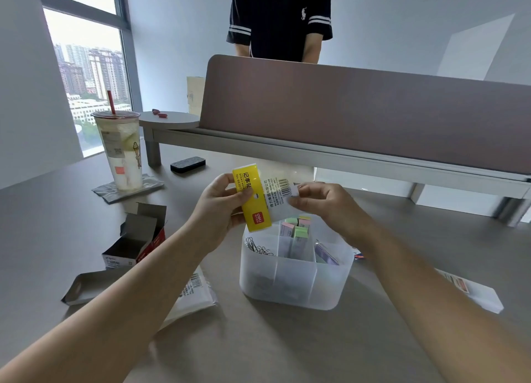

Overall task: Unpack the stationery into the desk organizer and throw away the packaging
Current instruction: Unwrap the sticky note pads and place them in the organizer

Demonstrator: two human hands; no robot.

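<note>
Both hands (left, right) pinch the sticky-note packet in their fingers above the organizer.

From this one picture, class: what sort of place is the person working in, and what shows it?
Probably an office, high up. A desk carries a divider screen with a second person standing behind it, a window looks out on tower blocks, and both hands hold a sticky-note pack above an organizer.
</note>
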